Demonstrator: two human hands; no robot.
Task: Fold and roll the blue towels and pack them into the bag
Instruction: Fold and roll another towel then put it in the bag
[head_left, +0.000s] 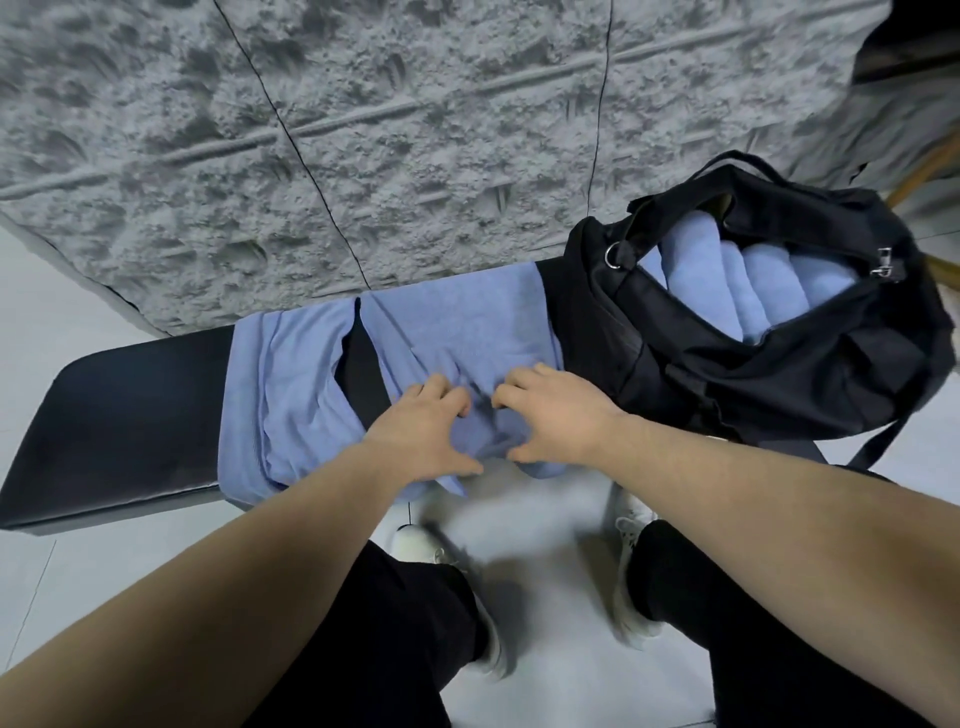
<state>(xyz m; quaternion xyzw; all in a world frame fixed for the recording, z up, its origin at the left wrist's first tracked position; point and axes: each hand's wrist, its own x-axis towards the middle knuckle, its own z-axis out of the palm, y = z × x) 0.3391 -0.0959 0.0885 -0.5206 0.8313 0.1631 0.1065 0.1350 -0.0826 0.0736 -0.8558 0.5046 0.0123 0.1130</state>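
Black bench (119, 415) by grey wall; left hand (423, 431), right hand (553, 415) curl fingers, gripping blue towel (462, 332) at near edge, bag (779, 338) at right end already holding rolls; overhanging cloth may slip floorward

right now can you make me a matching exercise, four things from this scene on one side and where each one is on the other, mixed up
Things:
1. rolled towels
2. flat towel
3. bag
4. shoes

Places:
A. on the right end of the bench
B. on the floor
C. inside the open bag
D. spread on the bench, gripped by both hands, left hand and right hand

Pairs: 1-C, 2-D, 3-A, 4-B
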